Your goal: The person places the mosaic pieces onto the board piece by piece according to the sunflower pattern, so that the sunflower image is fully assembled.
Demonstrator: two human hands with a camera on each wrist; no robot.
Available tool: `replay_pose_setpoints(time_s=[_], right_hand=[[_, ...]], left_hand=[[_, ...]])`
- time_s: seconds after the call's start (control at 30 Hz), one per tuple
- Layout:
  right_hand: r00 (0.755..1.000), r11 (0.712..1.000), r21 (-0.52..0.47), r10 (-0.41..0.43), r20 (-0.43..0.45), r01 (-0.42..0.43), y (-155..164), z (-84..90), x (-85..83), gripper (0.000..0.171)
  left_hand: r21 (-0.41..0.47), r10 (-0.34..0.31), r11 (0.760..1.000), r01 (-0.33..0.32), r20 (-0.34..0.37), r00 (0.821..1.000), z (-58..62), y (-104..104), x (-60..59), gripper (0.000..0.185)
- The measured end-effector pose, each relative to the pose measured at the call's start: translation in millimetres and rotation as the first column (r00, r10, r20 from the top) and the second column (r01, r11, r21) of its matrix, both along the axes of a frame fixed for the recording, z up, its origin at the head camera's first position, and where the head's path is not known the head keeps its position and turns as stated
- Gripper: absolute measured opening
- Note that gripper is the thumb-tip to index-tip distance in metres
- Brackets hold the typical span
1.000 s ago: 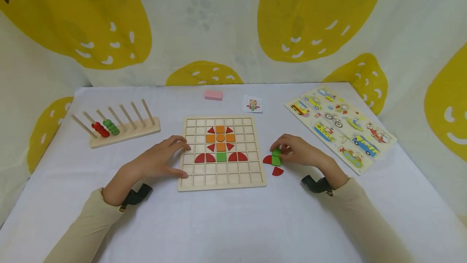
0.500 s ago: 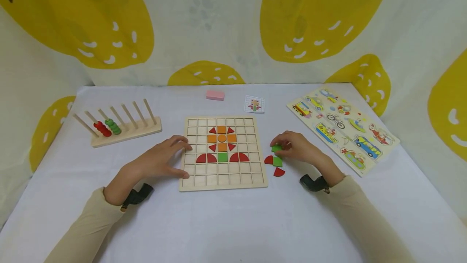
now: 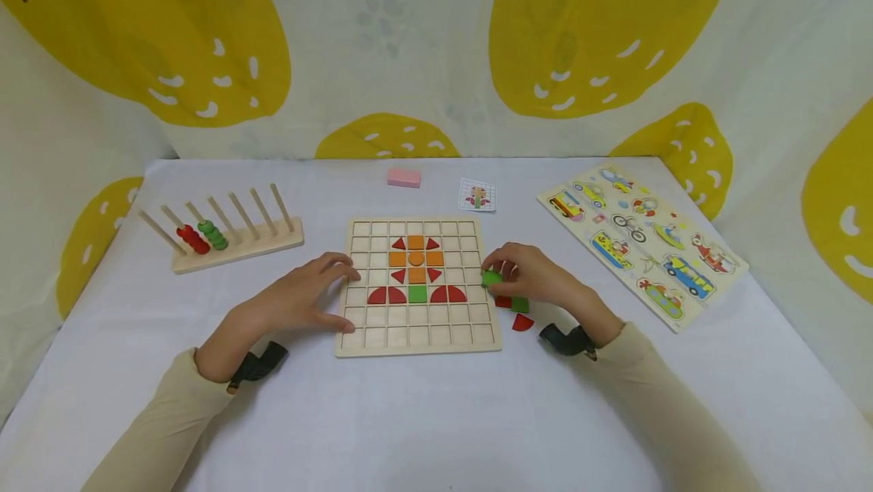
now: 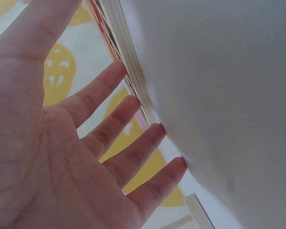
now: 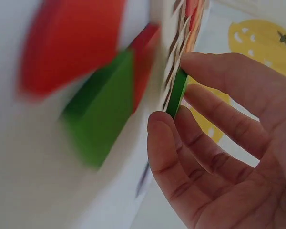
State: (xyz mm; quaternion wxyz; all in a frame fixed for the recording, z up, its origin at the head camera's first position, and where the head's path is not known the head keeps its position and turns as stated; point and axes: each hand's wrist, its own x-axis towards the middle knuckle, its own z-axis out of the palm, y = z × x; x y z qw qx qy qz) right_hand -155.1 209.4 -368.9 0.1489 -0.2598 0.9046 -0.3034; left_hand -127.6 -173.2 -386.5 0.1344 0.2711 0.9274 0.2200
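The fingers of the right hand are pinching a thin green tile between thumb and fingertips, holding it on edge right at the right rim of the wooden grid board. In the right wrist view the tile is showing as a narrow green strip, with the board's edge just beyond it. Under that hand, on the white surface, a second green tile is lying beside a red piece, and another red quarter-round piece is sitting just in front of them, all close to the board's right side.

The left hand is resting with its fingers spread and nearly straight, the tips touching the board's left edge and gripping nothing.

On the board a pattern is sitting in the cells: orange squares around an orange disc, small red triangles at the corners, red half-rounds on either side of a green square in the row below.

Farther out, a peg rack with red and green rings is standing to the left, a pink block and a small pattern card are lying behind the board, and a vehicle puzzle is lying well to the right
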Motion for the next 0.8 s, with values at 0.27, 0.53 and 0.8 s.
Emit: replay_pose_setpoints(time_s=[0.27, 0.53, 0.8], right_hand=[[0.997, 0.998, -0.014, 0.061, 0.037, -0.060, -22.2, 4.3, 8.3, 0.028], [0.990, 0.990, -0.012, 0.139, 0.035, -0.138, -40.5, 1.4, 12.9, 0.027], [0.979, 0.979, -0.023, 0.203, 0.011, -0.202, -57.7, 1.3, 19.0, 0.032]], left_hand=[[0.000, 0.003, 1.000, -0.003, 0.013, 1.000, 1.9, 0.8, 0.2, 0.073], [-0.006, 0.001, 1.000, -0.001, 0.003, 1.000, 1.6, -0.1, 0.8, 0.073], [-0.001, -0.002, 1.000, 0.002, 0.009, 1.000, 0.1, -0.7, 0.2, 0.073]])
